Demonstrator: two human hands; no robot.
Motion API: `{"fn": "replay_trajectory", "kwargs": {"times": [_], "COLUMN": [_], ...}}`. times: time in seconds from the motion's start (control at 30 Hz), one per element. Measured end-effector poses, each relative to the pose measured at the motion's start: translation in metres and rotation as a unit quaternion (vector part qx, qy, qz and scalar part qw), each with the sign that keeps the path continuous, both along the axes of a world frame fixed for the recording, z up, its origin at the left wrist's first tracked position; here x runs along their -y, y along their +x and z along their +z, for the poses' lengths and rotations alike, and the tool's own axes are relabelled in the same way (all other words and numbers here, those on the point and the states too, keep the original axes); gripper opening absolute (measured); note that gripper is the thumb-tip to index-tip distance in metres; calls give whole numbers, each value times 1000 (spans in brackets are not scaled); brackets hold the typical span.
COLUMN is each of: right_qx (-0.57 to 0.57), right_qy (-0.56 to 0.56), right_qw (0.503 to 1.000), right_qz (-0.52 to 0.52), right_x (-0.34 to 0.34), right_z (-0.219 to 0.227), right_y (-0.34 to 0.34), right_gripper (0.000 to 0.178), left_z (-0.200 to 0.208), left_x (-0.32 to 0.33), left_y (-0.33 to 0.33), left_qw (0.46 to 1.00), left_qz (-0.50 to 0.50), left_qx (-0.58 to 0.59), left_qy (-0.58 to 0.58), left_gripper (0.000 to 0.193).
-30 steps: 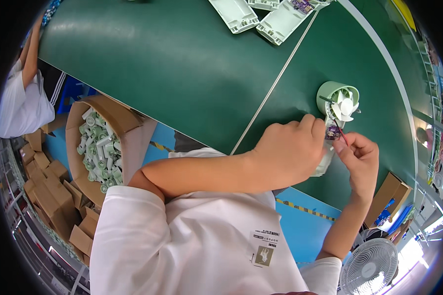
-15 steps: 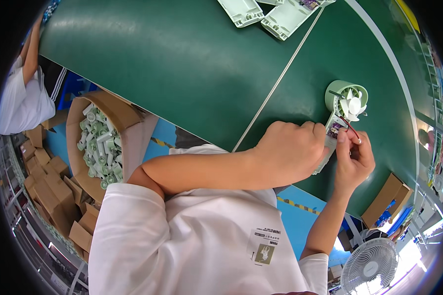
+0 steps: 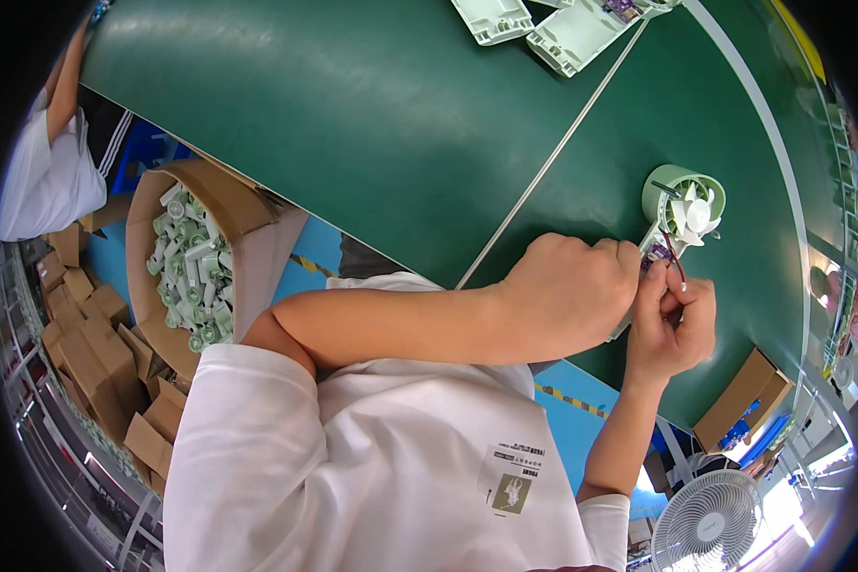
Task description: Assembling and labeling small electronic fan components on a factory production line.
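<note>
A handheld fan in a pale green open housing has a round head with white blades [image 3: 693, 213]. Its handle runs down toward me, mostly hidden behind my left hand [image 3: 582, 291], which is closed around it. A small purple circuit board [image 3: 654, 254] shows in the handle just below the head. From there a thin red-and-black wire [image 3: 676, 257] curves down to a small white plug beside my right fingers. My right hand [image 3: 675, 324] is closed, its thumb and fingertips at the board's lower edge; what lies between them is hidden.
More pale green housing shells [image 3: 572, 38], one with a purple board, lie at the table's far edge. A carton [image 3: 248, 205] of green-and-white parts stands at left, near flattened boxes [image 3: 100, 357]. A white fan [image 3: 710, 524] and small carton [image 3: 742, 400] are at right. Another person [image 3: 52, 176] is far left.
My right fingers have moved left and slightly down to the circuit board. The wire, earlier at my fingertips, now hangs beside them with its plug showing. My left hand keeps its grip.
</note>
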State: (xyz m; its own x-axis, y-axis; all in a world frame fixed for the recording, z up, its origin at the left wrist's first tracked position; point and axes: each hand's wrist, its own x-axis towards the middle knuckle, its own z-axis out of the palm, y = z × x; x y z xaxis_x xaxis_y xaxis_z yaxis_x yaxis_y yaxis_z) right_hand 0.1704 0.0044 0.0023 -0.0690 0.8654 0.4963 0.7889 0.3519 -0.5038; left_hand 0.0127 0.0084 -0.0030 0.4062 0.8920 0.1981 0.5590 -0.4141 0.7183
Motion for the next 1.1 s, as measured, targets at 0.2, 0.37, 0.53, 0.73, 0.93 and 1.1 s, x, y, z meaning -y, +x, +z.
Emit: {"fn": "replay_trajectory", "kwargs": {"times": [0.2,0.37,0.53,0.73,0.93,1.1], "right_qx": [124,26,-110,-264,-292,-275], "right_qy": [1,-90,-237,-282,-377,-379], "right_qw": [992,996,964,921,869,874], "right_qz": [5,12,-53,-54,-131,-129], "right_x": [-4,-2,1,-3,-16,-11], "right_z": [19,20,23,15,36,35], "right_y": [-6,1,10,8,5,-5], "right_gripper": [20,17,14,30,33,28], "left_z": [-2,-3,-4,-6,-4,3], "left_x": [0,0,1,2,-3,-4], "left_y": [3,1,1,-2,-2,-5], "left_qw": [1000,1000,999,999,999,999], "left_qz": [10,0,5,-3,-21,-20], "left_qx": [14,-6,-15,-22,-26,-11], "left_qy": [14,21,39,28,-1,33], "left_gripper": [16,17,17,18,19,18]}}
